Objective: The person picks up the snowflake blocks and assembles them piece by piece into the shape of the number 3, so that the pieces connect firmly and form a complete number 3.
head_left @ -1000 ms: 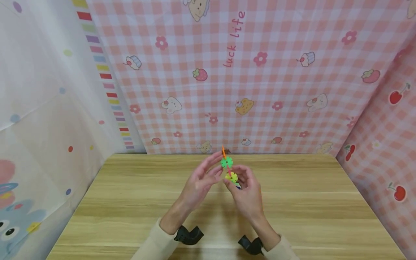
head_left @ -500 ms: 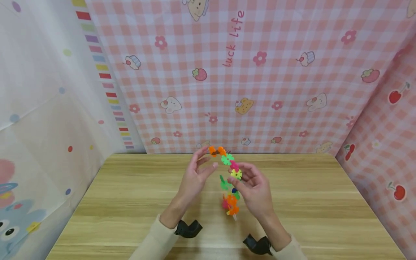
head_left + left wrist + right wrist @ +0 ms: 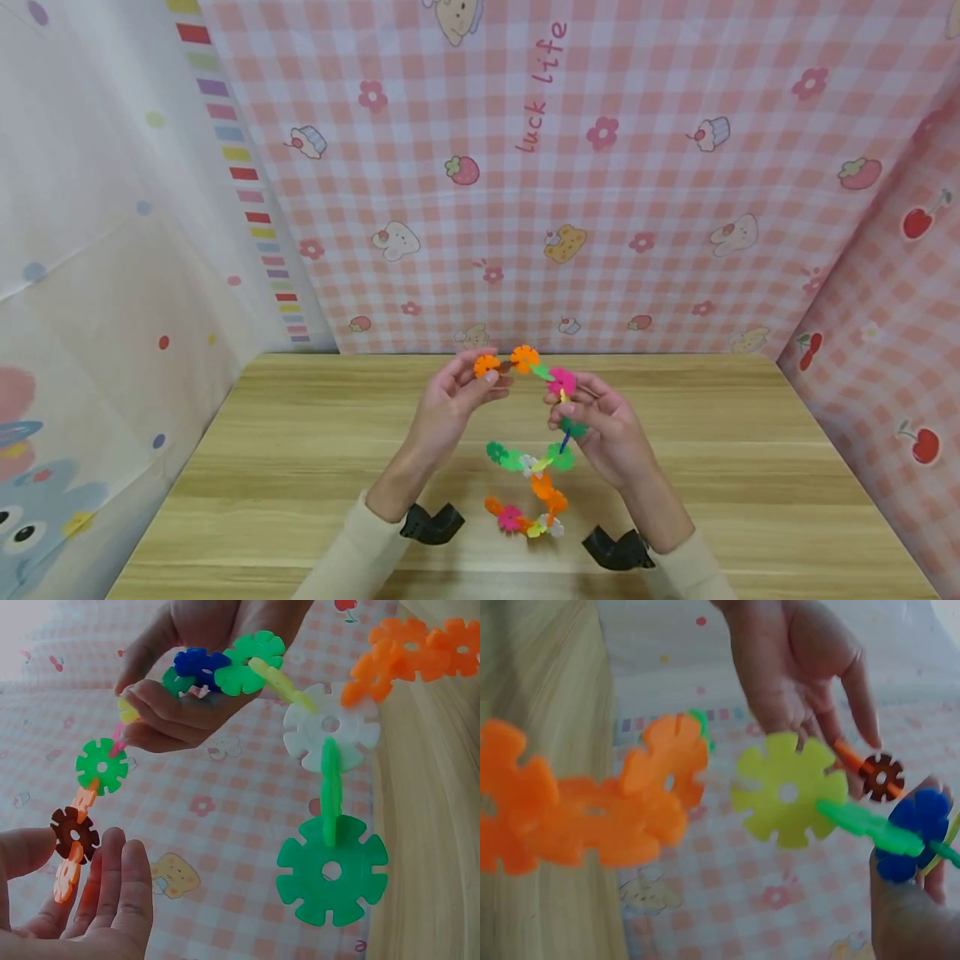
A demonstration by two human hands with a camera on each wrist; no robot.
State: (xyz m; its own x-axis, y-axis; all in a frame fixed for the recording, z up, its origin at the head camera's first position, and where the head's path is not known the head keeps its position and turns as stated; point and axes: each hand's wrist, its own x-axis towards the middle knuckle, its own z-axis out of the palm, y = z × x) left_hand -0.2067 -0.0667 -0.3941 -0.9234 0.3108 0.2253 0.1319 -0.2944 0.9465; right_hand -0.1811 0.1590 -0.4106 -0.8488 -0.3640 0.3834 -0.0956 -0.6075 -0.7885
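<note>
A chain of colourful notched plastic snowflake discs hangs between both hands above the table. My left hand [image 3: 441,407] pinches the orange end disc [image 3: 486,366], beside a brown disc [image 3: 75,834]. My right hand [image 3: 617,429] grips the chain around a yellow disc [image 3: 129,710], below a pink disc [image 3: 561,382]. Past the right hand, a blue disc [image 3: 911,840] leads to a white disc [image 3: 304,727], where a side branch ends in a dark green disc [image 3: 331,871]. Orange discs [image 3: 592,821] continue the lower part. Whether its lowest discs touch the table cannot be told.
The wooden table [image 3: 300,467] spreads below the hands. Pink checked cloth [image 3: 525,208] rises behind it, with pale cloth [image 3: 150,275] at the left. Black wrist mounts [image 3: 433,525] sit at both wrists.
My right hand has moved right and drawn the chain out, so its hanging lower part shows. The left fingers, apart from the orange end half a second ago, now pinch it.
</note>
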